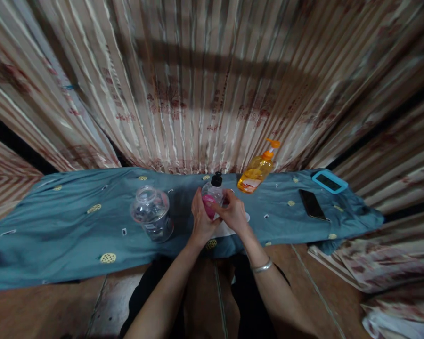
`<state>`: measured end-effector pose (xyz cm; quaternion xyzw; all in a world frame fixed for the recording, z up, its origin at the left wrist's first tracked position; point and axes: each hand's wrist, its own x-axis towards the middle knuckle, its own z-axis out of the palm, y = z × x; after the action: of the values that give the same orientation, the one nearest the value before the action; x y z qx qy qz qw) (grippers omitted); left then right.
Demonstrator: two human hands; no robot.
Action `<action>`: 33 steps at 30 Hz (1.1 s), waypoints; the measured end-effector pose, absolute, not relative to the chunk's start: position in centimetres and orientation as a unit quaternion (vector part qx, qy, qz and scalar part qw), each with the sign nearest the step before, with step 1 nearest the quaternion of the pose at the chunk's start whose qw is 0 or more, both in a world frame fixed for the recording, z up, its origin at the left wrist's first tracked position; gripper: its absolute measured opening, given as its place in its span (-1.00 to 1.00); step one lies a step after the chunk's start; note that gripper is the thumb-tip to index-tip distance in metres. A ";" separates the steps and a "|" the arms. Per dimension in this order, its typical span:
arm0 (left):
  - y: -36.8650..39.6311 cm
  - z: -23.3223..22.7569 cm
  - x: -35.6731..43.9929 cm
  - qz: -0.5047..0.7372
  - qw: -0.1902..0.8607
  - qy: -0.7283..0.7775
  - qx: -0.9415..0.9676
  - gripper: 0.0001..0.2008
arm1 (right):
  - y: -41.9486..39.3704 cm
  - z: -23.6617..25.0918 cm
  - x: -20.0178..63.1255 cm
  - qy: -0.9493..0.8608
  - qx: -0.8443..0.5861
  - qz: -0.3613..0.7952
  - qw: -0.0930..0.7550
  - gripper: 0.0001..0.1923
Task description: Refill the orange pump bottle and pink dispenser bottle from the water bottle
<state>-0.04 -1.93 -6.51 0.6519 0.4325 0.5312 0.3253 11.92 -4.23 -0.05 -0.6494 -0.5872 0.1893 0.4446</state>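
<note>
A clear bottle with a black cap and a pink label stands upright near the middle of the cloth. My left hand is wrapped round its left side. On the other side, my right hand grips the bottle, with its thumb and fingers pressed against the label area. Part of the label is covered by my fingers. Below my hands lies a flat white piece, partly hidden by my right hand; what it is I cannot tell.
A clear plastic jar stands to the left. Behind and to the right is an orange pump bottle. Farther right lie a black phone and a blue-framed device. A teal cloth covers the table; pleated curtains hang behind.
</note>
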 end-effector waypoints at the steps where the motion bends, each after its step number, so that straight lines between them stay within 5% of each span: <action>1: -1.9 -6.6 0.1 0.528 0.343 0.431 0.647 0.17 | -4.6 -0.2 11.8 -0.584 -0.649 0.194 0.447 -0.57; 12: -2.1 -5.8 0.1 0.502 0.379 0.445 0.638 -0.06 | -4.9 0.0 12.9 -0.571 -0.546 0.256 0.556 -0.37; 18: -3.3 -6.1 0.8 0.478 0.386 0.432 0.661 -0.08 | -3.8 1.0 12.1 -0.521 -0.519 0.275 0.619 -0.53; 33: -3.3 -6.1 0.7 0.470 0.411 0.424 0.656 -0.13 | -4.0 0.8 13.7 -0.579 -0.474 0.333 0.573 -0.60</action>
<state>0.68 -3.34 -6.13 0.6556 0.4244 0.4698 0.4115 13.73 -4.01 0.76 -0.4741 -0.5794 0.3326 0.5735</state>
